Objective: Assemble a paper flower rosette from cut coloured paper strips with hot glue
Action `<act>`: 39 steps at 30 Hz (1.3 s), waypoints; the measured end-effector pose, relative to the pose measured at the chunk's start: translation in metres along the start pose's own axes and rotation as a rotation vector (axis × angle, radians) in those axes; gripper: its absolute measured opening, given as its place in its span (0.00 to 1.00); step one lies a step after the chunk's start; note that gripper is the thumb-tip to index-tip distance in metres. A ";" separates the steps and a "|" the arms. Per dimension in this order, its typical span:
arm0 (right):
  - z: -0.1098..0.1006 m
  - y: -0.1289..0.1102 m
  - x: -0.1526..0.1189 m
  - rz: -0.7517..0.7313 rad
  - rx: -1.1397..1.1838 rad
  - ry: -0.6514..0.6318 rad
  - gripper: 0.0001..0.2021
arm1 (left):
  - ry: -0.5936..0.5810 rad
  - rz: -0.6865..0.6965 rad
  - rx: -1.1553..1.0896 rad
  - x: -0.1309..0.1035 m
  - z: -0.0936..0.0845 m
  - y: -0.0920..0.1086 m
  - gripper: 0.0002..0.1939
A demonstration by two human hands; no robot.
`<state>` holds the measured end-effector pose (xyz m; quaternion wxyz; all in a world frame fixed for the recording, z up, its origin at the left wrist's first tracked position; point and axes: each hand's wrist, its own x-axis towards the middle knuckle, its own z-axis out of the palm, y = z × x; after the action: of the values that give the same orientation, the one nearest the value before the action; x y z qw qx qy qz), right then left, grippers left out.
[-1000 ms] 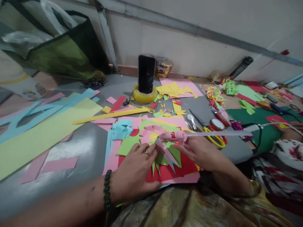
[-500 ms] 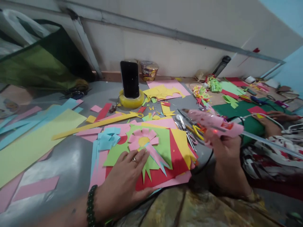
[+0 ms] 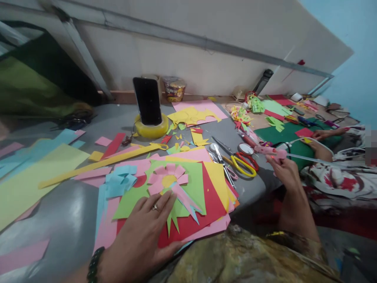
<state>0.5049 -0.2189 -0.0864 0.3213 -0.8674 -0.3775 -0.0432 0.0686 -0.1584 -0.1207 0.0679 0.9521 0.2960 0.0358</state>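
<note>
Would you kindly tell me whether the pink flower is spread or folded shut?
Spread open: the pink flower has its petals fanned around a yellow centre, the left hand at its lower edge.

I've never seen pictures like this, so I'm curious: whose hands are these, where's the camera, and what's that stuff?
There's no robot, only a person's two bare hands. The camera is worn on their head, looking forward and down. The left hand rests on stacked paper, fingertips at a pink paper flower with a yellow middle. The right hand holds a pink glue gun with a pale stick behind it. The gray table holds coloured paper, scissors and a phone standing on a yellow roll of tape. The hands far right are another person's.
</note>
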 end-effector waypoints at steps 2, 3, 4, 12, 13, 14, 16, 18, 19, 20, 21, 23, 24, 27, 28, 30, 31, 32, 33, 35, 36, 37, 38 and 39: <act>0.000 0.009 -0.002 0.008 0.005 -0.036 0.33 | -0.002 0.004 0.005 0.002 -0.006 0.000 0.40; 0.000 0.012 -0.002 0.008 0.005 -0.047 0.33 | -0.005 0.017 0.010 0.002 -0.008 -0.001 0.40; 0.000 0.014 -0.002 0.007 0.004 -0.058 0.33 | -0.008 0.035 0.019 0.003 -0.009 -0.001 0.40; 0.028 -0.014 0.029 0.013 -0.006 -0.129 0.25 | 0.065 0.076 0.042 0.000 -0.003 -0.004 0.40; 0.033 -0.019 0.032 0.014 0.002 -0.131 0.25 | 0.056 0.077 0.037 -0.001 -0.001 -0.003 0.41; 0.036 -0.022 0.035 0.017 0.012 -0.132 0.25 | 0.061 0.071 0.036 -0.001 0.000 -0.003 0.41; 0.039 -0.026 0.036 0.027 0.038 -0.128 0.25 | 0.096 0.051 0.038 -0.003 0.005 -0.003 0.42; 0.036 -0.024 0.033 0.044 0.064 -0.114 0.25 | 0.125 0.031 0.037 -0.005 0.011 -0.003 0.43; 0.035 -0.021 0.031 0.055 0.074 -0.103 0.24 | 0.129 0.030 0.036 -0.006 0.013 -0.003 0.43; 0.032 -0.018 0.029 0.068 0.081 -0.092 0.24 | 0.127 0.032 0.036 -0.006 0.014 -0.003 0.43; 0.030 -0.015 0.026 0.082 0.085 -0.080 0.24 | 0.125 0.033 0.037 -0.007 0.016 -0.004 0.43; 0.028 -0.009 0.022 0.113 0.085 -0.064 0.23 | 0.127 0.041 0.037 -0.007 0.017 -0.004 0.42; 0.027 -0.007 0.020 0.128 0.084 -0.059 0.24 | 0.130 0.040 0.034 -0.007 0.017 -0.004 0.42; 0.025 -0.005 0.015 0.166 0.096 -0.043 0.25 | 0.128 0.039 0.028 -0.007 0.018 -0.005 0.42; 0.024 -0.005 0.014 0.173 0.104 -0.035 0.25 | 0.132 0.041 0.031 -0.007 0.018 -0.005 0.43; 0.021 -0.005 0.011 0.185 0.117 -0.020 0.25 | 0.145 0.044 0.038 -0.008 0.018 -0.004 0.43; 0.020 -0.005 0.010 0.190 0.119 -0.016 0.26 | 0.152 0.042 0.039 -0.008 0.018 -0.004 0.42; 0.018 -0.005 0.008 0.193 0.118 -0.015 0.26 | 0.156 0.038 0.037 -0.008 0.018 -0.004 0.42; 0.016 -0.005 0.007 0.194 0.115 -0.017 0.26 | 0.151 0.032 0.035 -0.008 0.018 -0.003 0.42; 0.014 -0.002 0.006 0.194 0.105 -0.033 0.26 | 0.141 0.026 0.029 -0.008 0.018 -0.003 0.41; 0.013 0.000 0.006 0.194 0.099 -0.046 0.25 | 0.139 0.025 0.027 -0.008 0.018 -0.003 0.41; 0.013 0.002 0.006 0.194 0.092 -0.062 0.24 | 0.136 0.023 0.027 -0.008 0.017 -0.003 0.41; 0.013 0.004 0.006 0.194 0.083 -0.077 0.23 | 0.133 0.021 0.027 -0.007 0.015 -0.003 0.42; 0.014 0.005 0.007 0.192 0.074 -0.089 0.23 | 0.124 0.022 0.025 -0.006 0.013 -0.003 0.42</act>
<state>0.5113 -0.2092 -0.0981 0.3386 -0.8882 -0.3078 0.0406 0.0634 -0.1605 -0.1342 0.0371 0.9520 0.2897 0.0918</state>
